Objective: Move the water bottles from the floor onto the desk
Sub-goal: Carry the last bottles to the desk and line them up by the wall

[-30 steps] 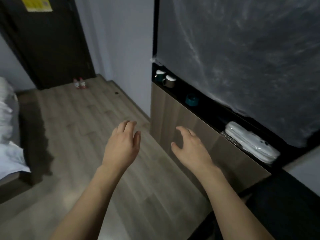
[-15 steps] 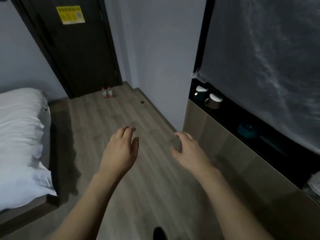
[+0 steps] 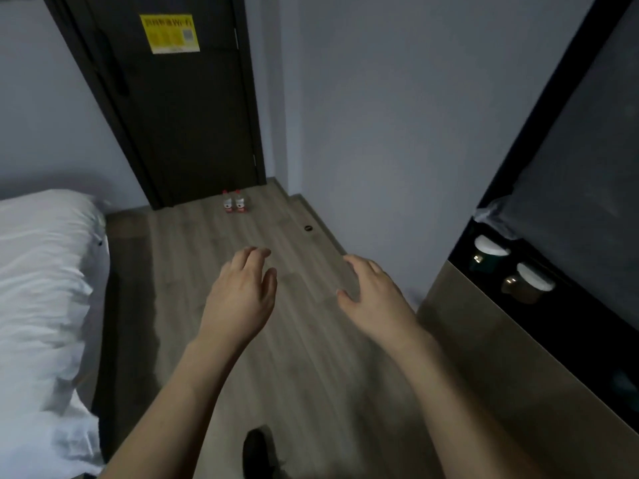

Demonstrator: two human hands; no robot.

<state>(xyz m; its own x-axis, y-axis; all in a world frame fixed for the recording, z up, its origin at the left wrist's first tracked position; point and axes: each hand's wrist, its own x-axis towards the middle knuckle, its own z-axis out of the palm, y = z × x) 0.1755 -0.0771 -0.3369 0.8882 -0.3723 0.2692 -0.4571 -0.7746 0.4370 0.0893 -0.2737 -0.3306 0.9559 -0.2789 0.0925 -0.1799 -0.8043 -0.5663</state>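
Two small clear plastic water bottles (image 3: 234,202) with red labels and red caps stand upright, side by side, on the grey wood-grain plank floor (image 3: 311,357) just in front of a dark, matte door (image 3: 179,108), upper centre of the frame. A glossy yellow notice (image 3: 169,32) is stuck to the door's upper panel. Both bare hands reach forward over the floor at mid-frame, well apart from the bottles: the left hand (image 3: 238,299) and the right hand (image 3: 373,299) each show a loose, empty grip, fingers softly curved and spread, holding nothing. At left, a rumpled white duvet (image 3: 41,288) covers a bed. At right, two round mugs (image 3: 508,271) with white lids sit in a black recess above a smooth wood-veneer cabinet front (image 3: 518,392).
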